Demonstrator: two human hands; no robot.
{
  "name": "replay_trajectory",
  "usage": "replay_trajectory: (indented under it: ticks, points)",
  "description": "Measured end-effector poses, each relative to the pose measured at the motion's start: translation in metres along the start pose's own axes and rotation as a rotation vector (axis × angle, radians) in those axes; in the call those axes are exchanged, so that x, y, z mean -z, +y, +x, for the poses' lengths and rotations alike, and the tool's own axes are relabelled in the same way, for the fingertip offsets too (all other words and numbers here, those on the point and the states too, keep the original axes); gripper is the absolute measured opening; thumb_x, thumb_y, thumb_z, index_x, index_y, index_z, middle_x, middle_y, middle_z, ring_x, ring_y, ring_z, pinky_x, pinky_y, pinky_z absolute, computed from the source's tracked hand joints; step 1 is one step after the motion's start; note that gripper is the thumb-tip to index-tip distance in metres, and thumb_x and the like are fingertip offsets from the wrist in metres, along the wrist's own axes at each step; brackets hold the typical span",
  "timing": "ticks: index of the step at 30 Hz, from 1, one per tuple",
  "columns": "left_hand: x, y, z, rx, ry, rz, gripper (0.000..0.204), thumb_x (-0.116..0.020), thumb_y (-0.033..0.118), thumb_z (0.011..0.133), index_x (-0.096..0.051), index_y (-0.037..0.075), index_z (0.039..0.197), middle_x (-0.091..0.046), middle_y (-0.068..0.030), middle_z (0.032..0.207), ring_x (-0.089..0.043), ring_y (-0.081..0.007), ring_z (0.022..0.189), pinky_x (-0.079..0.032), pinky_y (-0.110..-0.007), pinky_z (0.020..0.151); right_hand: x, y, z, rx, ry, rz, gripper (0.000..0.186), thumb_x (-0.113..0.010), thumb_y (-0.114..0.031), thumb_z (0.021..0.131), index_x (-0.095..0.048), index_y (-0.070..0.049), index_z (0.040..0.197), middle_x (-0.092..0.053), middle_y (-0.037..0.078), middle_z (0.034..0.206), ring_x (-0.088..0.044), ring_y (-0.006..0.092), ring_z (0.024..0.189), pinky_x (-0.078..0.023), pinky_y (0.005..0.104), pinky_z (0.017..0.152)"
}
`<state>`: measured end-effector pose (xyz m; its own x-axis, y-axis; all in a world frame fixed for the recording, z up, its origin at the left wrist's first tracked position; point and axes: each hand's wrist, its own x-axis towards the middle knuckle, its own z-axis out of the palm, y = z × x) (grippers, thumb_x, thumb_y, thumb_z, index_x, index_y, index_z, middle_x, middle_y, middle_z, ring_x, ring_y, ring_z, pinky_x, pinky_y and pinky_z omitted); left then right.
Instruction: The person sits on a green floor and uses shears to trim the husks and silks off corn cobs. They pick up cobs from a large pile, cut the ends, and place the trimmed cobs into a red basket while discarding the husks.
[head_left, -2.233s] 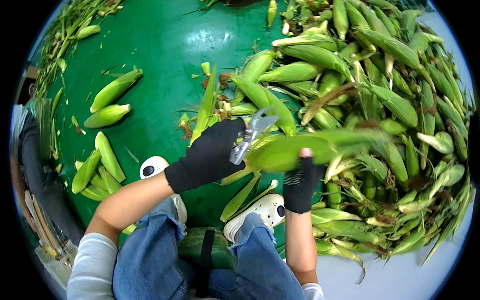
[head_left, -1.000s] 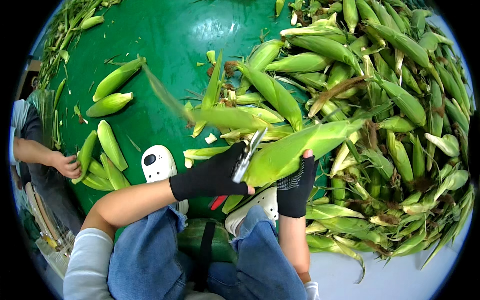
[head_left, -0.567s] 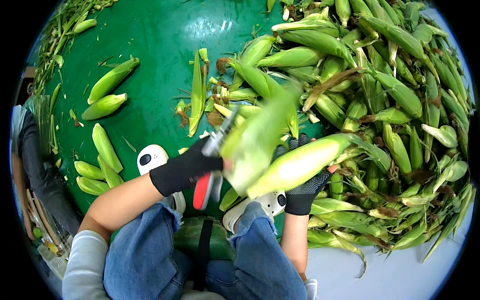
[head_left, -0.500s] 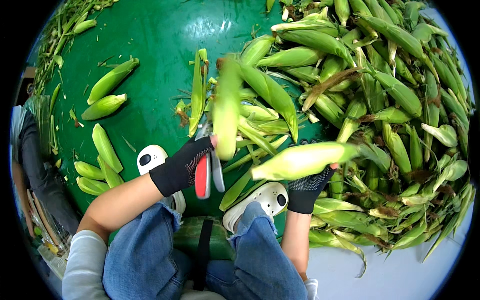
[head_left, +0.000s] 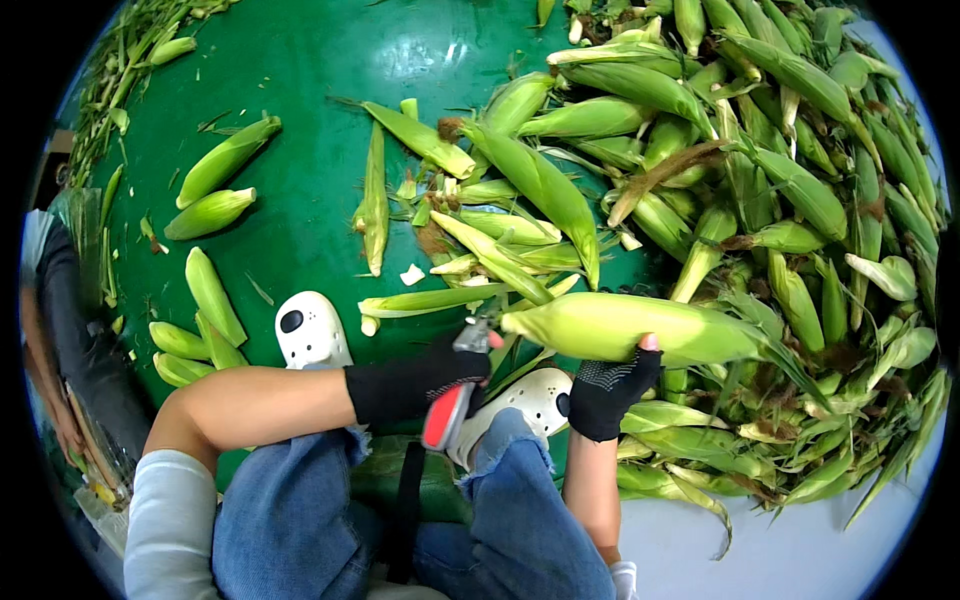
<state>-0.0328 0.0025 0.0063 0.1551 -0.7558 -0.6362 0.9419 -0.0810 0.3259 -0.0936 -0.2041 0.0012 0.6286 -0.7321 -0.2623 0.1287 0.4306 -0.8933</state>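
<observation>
My right hand (head_left: 612, 388), in a black fingerless glove with a dotted grip, holds a green-husked ear of corn (head_left: 640, 328) from below, thumb on its near side. The ear lies almost level, its pale cut end to the left and its leafy tip to the right. My left hand (head_left: 425, 378), gloved the same way, is closed around pruning shears (head_left: 447, 415) with red and grey handles. Their blurred metal head is just left of the ear's pale end; I cannot tell whether they touch. Husk pieces (head_left: 430, 300) lie beyond both hands.
A large heap of unhusked corn (head_left: 800, 180) fills the right side. Several ears (head_left: 210, 295) lie at left on the green floor (head_left: 320, 60). My white clogs (head_left: 310, 330) flank the scraps. At the far left edge another person's arm (head_left: 50, 380) shows.
My left hand has moved right and nearer with the shears, toward the ear's pale end. The blurred pale green piece above it has gone from there. My right hand still holds its ear.
</observation>
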Motion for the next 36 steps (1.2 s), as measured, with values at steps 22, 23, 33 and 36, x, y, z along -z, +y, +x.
replay_trajectory:
  ticks: [22, 23, 33, 36]
  points:
    - [0.078, 0.074, -0.012, -0.476, 0.194, 1.637, 0.071, -0.071, 0.026, 0.064, -0.039, 0.004, 0.124, -0.056, -0.0175, 0.096, -0.058, -0.0351, 0.086, -0.048, -0.043, 0.072, -0.013, -0.043, 0.005, 0.083, -0.856, -1.571, 0.072, -0.072, -0.024, 0.058, -0.046, -0.005, 0.121, -0.053, 0.019, 0.103, -0.059, 0.0351, 0.087, -0.048, 0.0394, 0.074]
    - [0.061, 0.076, -0.013, -0.523, 0.179, 1.721, 0.069, -0.071, 0.025, 0.063, -0.041, 0.003, 0.121, -0.055, -0.0173, 0.097, -0.057, -0.0345, 0.086, -0.048, -0.043, 0.072, -0.016, -0.047, 0.004, 0.078, -0.842, -1.621, 0.071, -0.072, -0.024, 0.058, -0.046, -0.006, 0.121, -0.053, 0.018, 0.102, -0.059, 0.0349, 0.085, -0.048, 0.04, 0.072]
    - [0.105, 0.067, -0.005, -0.293, 0.298, 2.005, 0.052, -0.062, 0.024, 0.068, -0.046, 0.005, 0.113, -0.06, -0.015, 0.068, -0.061, -0.0348, 0.064, -0.05, -0.043, 0.057, -0.038, -0.041, -0.009, 0.189, -0.978, -1.889, 0.069, -0.073, -0.035, 0.061, -0.044, -0.011, 0.119, -0.051, 0.016, 0.097, -0.06, 0.0321, 0.077, -0.049, 0.0403, 0.061]
    - [0.106, 0.094, -0.033, 0.005, 0.13, 1.839, 0.066, -0.071, 0.032, 0.066, -0.043, 0.004, 0.119, -0.056, -0.0187, 0.101, -0.058, -0.0301, 0.093, -0.046, -0.04, 0.081, -0.009, -0.042, 0.004, 0.108, -0.831, -1.725, 0.072, -0.072, -0.039, 0.064, -0.043, -0.008, 0.122, -0.052, 0.018, 0.104, -0.06, 0.0346, 0.086, -0.049, 0.0408, 0.07]
